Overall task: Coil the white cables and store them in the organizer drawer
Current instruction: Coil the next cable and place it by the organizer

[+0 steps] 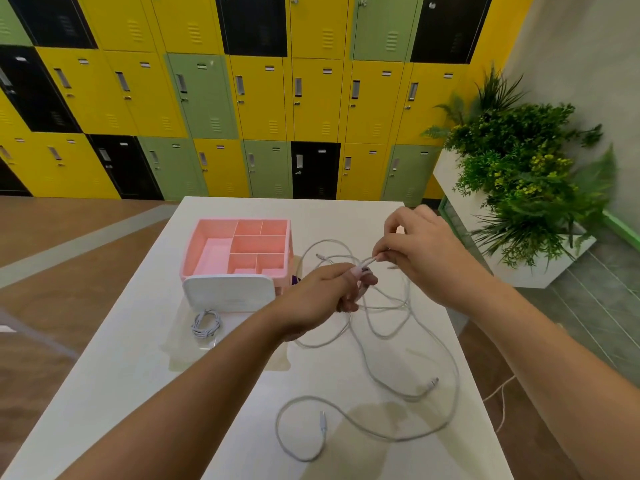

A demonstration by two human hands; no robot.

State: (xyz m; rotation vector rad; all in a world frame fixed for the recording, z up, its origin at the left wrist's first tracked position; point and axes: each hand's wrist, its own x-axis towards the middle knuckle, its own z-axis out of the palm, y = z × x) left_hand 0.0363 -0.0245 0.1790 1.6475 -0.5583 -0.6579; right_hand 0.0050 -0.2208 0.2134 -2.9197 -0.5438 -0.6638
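Several loose white cables (388, 341) lie tangled across the right half of the white table (114, 393). My left hand (325, 292) is closed around a few turns of one cable, just right of the pink organizer (204, 244). Close beside it, my right hand (419, 251) pinches the same cable's end between thumb and fingertips. The organizer's clear drawer (187, 344) is pulled out toward me behind its white front panel (228, 292). One coiled white cable (206, 323) lies inside the drawer.
The pink organizer has several open compartments on top. A small purple object (296, 280) peeks out at its right side. Planters with green plants (519, 174) stand to the right of the table. A wall of lockers is behind, wooden floor on the left.
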